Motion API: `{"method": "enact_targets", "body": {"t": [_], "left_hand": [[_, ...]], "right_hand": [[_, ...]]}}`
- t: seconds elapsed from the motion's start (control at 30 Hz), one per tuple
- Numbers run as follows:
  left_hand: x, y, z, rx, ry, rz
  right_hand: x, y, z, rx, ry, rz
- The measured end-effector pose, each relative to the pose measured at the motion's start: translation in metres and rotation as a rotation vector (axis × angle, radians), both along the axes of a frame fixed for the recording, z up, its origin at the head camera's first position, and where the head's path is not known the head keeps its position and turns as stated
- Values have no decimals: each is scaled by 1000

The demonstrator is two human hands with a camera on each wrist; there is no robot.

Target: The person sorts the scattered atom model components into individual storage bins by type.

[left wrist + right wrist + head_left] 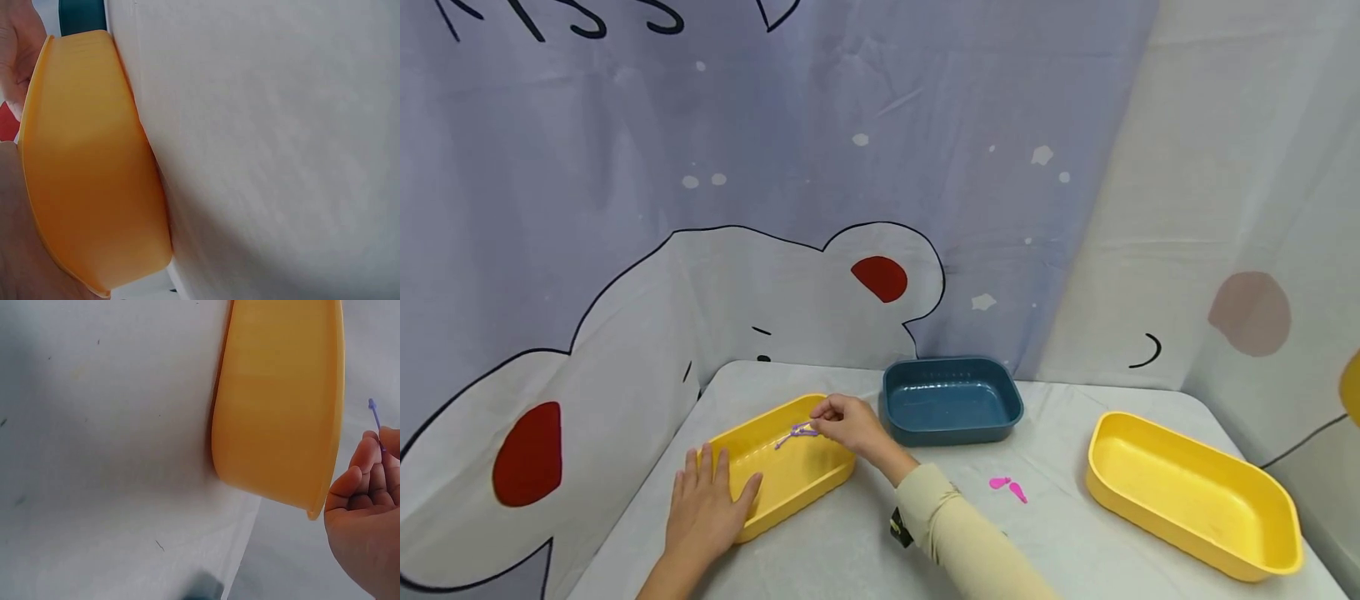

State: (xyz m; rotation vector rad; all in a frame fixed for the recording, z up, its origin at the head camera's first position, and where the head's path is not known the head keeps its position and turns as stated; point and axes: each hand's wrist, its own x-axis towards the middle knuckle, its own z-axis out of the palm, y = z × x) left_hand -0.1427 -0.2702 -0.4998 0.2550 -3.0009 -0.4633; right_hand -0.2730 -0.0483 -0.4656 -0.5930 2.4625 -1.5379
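My right hand (852,427) pinches a thin, branching purple plastic piece (795,434) between thumb and fingertips, above the near yellow tray (801,502). In the right wrist view, the narrow end of the purple piece (375,414) sticks up past the fingertips, beside the tray's outer wall (275,412). My left hand (703,508) rests on the left end of that tray, fingers straight and spread over the rim. The left wrist view shows part of the left hand (14,231) against the rim of the tray (90,150).
A dark blue tray (951,436) stands behind my right hand. Another yellow tray (1172,527) is at the right. Between them, pink pieces (1018,492) lie on the white tabletop (1045,550). A printed curtain (820,167) hangs behind the table.
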Motion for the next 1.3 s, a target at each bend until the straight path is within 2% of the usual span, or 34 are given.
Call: {"method": "enact_targets", "body": {"t": [0.33,0.6,1.0,1.3], "left_hand": [[-1,-1,0,-8,9,-2],[-2,-2,1,4,14,-14],[0,-2,0,-5,8,-12],[-2,-2,-1,-10,18,-15]], "right_hand": [[-1,-1,1,-50,1,-9],[-1,9,5,3,25,-27],[6,41,10,27,92,66],[9,72,12,51,105,70]]}}
